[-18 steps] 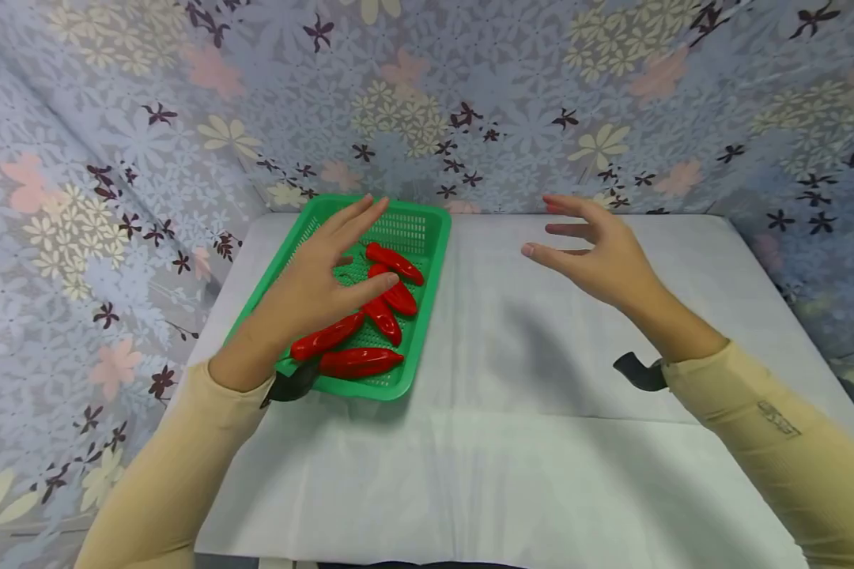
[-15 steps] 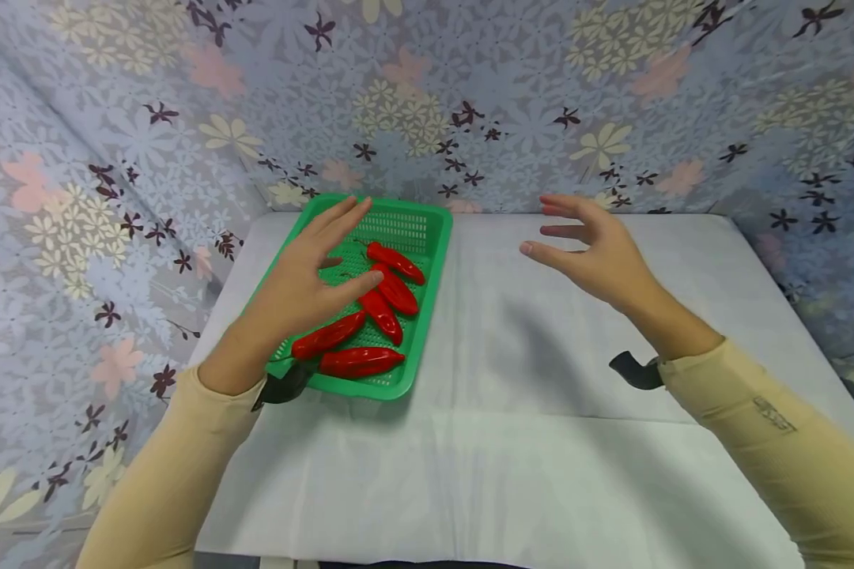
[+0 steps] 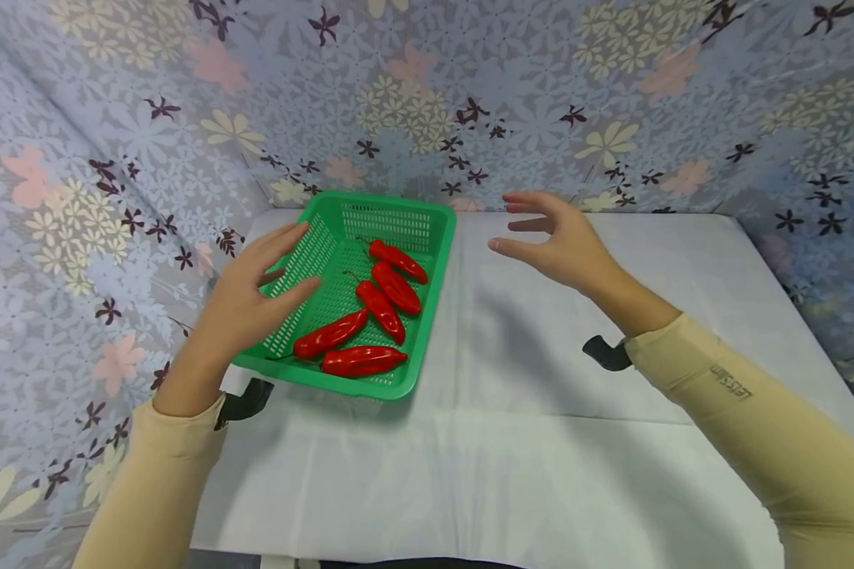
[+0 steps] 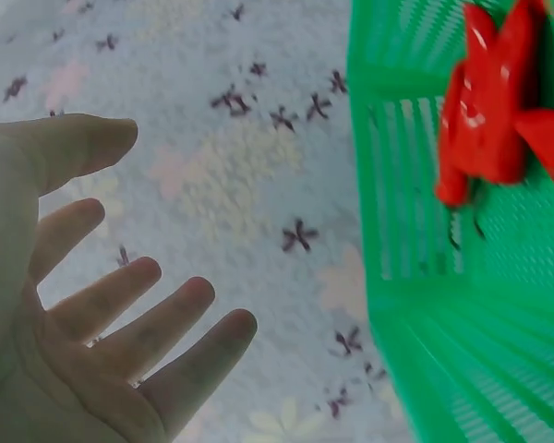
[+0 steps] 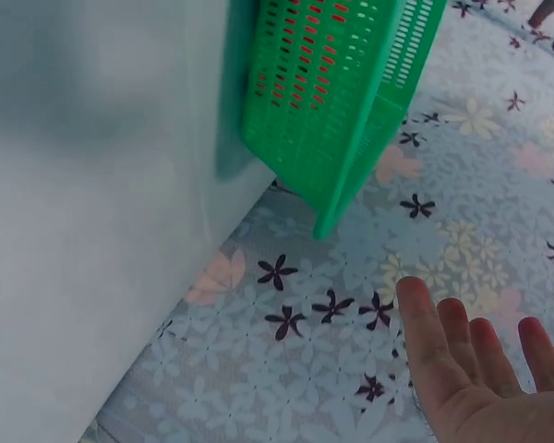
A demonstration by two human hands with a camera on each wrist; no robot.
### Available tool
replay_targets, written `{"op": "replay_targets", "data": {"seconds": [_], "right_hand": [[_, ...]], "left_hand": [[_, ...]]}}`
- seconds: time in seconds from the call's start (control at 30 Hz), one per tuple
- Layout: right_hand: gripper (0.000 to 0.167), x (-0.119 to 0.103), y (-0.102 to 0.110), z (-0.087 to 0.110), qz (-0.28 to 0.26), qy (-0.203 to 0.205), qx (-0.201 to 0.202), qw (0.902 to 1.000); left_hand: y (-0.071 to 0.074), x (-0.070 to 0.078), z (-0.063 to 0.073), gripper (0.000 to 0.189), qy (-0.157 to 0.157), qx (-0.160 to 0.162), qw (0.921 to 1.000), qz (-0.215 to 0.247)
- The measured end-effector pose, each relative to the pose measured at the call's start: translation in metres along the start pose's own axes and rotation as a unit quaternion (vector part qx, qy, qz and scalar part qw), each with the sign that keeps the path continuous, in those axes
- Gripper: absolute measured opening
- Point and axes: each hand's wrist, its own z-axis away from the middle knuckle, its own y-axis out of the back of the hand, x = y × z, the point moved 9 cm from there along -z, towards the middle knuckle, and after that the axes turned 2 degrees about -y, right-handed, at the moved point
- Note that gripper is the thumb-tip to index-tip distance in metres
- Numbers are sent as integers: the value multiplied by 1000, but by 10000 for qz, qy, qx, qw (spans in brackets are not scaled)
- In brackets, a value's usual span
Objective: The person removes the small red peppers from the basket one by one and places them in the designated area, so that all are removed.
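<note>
Several glossy red chili peppers (image 3: pixel 380 311) with thin stems lie in a green plastic basket (image 3: pixel 432 316) on the left half of the table. My left hand (image 3: pixel 245 296) hovers by the basket's left side, fingers spread and thumb apart, holding nothing. Its spread fingers also show in the left wrist view, beside the basket wall (image 4: pixel 411 185). To the right of the basket my right hand (image 3: pixel 558 245) hangs in the air above the table, fingers loosely bent and nothing in them. In the right wrist view its fingers (image 5: pixel 429 341) stand apart from the basket.
A white cloth (image 3: pixel 512 466) covers the table. Flower-patterned fabric (image 3: pixel 413 103) rises behind it and along the left and right sides. Black wrist straps (image 3: pixel 249 399) stick out at the sleeve cuffs.
My left hand has moved left and slightly down from over the basket, uncovering more of the peppers. My right hand has shifted left toward the basket. The peppers lie as before.
</note>
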Motion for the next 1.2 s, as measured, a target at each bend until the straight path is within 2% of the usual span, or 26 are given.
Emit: {"op": "replay_targets", "data": {"seconds": [0.3,0.47,0.67,0.87,1.03,1.2], "right_hand": [[69,-18,-27,-21,48,333,-189,9993],[67,-26,-43,-37,-10,341,-345,9988],[68,-33,-66,-56,7,349,-594,9976],[71,-37,-93,-71,25,353,-941,9949],[74,-34,-113,-84,130,280,-1045,9941],[77,-31,-128,-93,221,67,-1075,9939]], "left_hand": [[20,-38,34,64,335,346,9981,-386],[24,-56,50,61,637,418,9958,-514],[22,-78,64,54,876,567,9927,-603],[16,-101,77,51,1313,659,9876,-560],[10,-111,82,51,1590,636,9845,-388],[5,-118,87,50,2122,456,9752,-429]]}}
